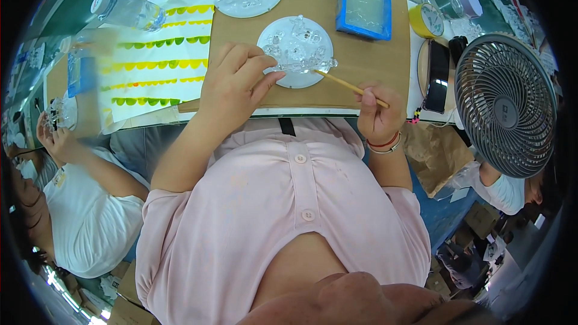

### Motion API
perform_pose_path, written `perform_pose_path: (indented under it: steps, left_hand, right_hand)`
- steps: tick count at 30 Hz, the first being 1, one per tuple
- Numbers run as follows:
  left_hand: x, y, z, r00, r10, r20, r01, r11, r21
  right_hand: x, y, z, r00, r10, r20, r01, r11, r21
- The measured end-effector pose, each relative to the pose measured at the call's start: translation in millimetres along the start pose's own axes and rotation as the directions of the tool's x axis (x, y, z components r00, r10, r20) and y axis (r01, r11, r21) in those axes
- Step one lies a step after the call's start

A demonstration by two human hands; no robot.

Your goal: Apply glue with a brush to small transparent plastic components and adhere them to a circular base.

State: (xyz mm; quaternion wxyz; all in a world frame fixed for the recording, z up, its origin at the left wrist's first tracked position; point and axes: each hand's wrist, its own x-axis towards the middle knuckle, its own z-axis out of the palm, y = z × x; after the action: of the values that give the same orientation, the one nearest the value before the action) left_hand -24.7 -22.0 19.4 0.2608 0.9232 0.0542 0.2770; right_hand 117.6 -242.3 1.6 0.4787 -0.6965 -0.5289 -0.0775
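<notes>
My left hand (236, 81) pinches the end of a clear, lumpy transparent piece (301, 65) between thumb and fingers, holding it over the near part of a round white plate (300, 82). In my right hand (380, 111) is a thin wooden stick (344, 83); its tip meets or nearly touches the clear piece, and I cannot tell if it ends in bristles. Several small clear pieces (307, 35) lie on the same plate. Farther back, a second white plate (265, 5) bears more clear pieces.
Brown cardboard (367, 60) lies under the plates. A blue-framed tray (341, 9) stands at the back right, near yellow tape (426, 21), a bottle (448, 3), a phone (438, 78) and a fan (506, 108). Left are paper with yellow-green scalloped strips (162, 63), another bottle (132, 12) and a co-worker (90, 204).
</notes>
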Motion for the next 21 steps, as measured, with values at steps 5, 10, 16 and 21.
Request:
perform_pose_path:
  steps: [5,10,16,21]
  left_hand:
    - [-1,4,8,0.999,-0.012,-0.040,0.013,1.000,0.026]
    - [-4,14,18,1.000,0.009,0.001,-0.009,0.997,-0.080]
    - [25,10,-4,0.976,0.126,0.177,-0.098,0.982,-0.159]
    - [58,8,-7,0.866,0.261,0.426,-0.185,0.960,-0.211]
  right_hand:
    - [5,-3,-4,0.998,-0.032,0.057,0.031,0.999,0.019]
    - [-4,8,-15,0.998,0.040,-0.055,-0.047,0.989,-0.138]
    - [-19,6,-15,0.996,0.071,-0.060,-0.069,0.997,0.040]
    - [-8,8,-11,0.994,0.072,-0.077,-0.078,0.993,-0.083]
